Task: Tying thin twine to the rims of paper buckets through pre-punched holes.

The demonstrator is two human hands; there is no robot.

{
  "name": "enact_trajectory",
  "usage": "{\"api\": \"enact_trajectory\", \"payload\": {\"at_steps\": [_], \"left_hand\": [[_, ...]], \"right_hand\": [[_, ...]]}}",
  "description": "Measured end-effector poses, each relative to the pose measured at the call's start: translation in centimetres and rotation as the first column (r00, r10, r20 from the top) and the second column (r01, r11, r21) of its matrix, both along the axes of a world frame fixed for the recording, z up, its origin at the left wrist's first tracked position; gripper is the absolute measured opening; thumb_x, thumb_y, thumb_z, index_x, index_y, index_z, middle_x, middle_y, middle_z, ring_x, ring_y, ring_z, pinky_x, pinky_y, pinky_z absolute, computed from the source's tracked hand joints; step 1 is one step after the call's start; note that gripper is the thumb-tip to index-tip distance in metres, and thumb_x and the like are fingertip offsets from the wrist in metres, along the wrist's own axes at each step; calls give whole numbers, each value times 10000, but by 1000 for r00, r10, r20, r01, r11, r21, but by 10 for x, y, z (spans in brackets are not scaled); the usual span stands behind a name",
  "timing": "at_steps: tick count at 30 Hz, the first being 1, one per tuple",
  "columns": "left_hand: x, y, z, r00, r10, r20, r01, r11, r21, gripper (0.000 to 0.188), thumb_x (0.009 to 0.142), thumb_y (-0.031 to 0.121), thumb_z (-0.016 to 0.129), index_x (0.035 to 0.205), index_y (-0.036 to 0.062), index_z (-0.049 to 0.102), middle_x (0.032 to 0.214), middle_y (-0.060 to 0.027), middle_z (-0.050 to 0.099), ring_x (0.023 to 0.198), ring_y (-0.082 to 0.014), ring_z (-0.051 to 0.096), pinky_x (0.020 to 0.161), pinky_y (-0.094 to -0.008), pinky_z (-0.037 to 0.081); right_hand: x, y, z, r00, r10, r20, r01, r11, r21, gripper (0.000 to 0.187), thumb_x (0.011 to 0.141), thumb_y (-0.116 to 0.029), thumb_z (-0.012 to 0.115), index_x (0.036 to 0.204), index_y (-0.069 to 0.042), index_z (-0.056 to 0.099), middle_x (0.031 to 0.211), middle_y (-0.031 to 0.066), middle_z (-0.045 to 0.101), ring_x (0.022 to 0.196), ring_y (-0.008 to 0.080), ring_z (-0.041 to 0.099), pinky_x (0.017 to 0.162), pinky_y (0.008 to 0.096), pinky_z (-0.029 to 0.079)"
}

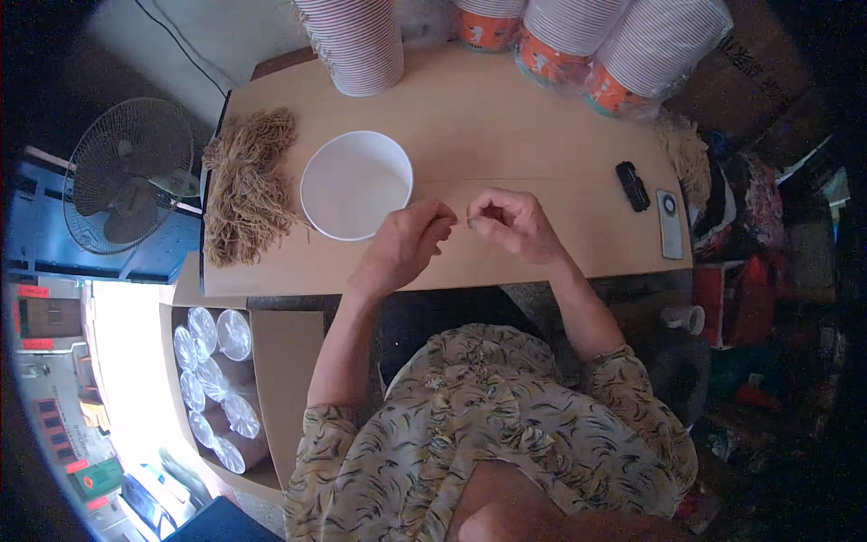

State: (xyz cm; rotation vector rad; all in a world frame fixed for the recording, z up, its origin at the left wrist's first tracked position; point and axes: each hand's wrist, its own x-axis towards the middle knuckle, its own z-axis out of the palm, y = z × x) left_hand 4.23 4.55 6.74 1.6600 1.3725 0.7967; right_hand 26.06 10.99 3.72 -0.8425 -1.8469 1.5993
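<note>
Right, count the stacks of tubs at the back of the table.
4: the leftmost stack stands apart; the second stack, third stack and rightmost stack line up to its right. More may be hidden behind.

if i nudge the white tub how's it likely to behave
The tub is probably light for its size, as nothing shows inside it. Its inner wall looks smooth, so it may feel slippery. If knocked over, it could roll, since its rim is round.

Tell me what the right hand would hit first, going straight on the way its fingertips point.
The left hand, most likely: its fingertips face those of the right hand across a small gap, though one view leaves their depth unclear.
</note>
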Motion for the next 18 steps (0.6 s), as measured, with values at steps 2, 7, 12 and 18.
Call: {"api": "enact_trajectory", "payload": {"at_steps": [2,7,12,18], "left_hand": [[3,-5,-2,994,32,103,-35,999,25,157,982,85,562,1065,-31,626,825,-140,695,769,-205,709,671,-325,581],[1,-10,-12,978,130,161,-125,991,-42,171,999,96,557,1067,-43,630,868,-134,717,813,-184,716,721,-318,588],[-8,-11,-18,971,123,206,-124,992,-8,150,994,93,564,1037,-32,633,833,-124,714,804,-172,719,732,-308,576],[-14,-14,-10,976,78,205,-87,995,38,128,976,78,585,1012,-39,623,822,-107,705,795,-152,706,728,-290,564]], "right_hand": [[-6,-3,-3,986,-42,-162,52,997,55,96,933,-122,611,886,-38,607,804,-29,574,700,38,498,599,219,394],[-16,-16,-3,980,-136,-148,143,989,33,114,942,-142,592,892,-39,591,802,-20,567,715,47,500,627,219,412],[-18,-19,-3,983,-136,-127,142,989,35,67,893,-92,589,879,-41,547,843,1,554,782,70,492,694,252,413],[-15,-11,-5,985,67,-161,-26,970,243,71,825,-39,589,823,-27,519,993,74,584,840,80,493,712,258,417]]}}
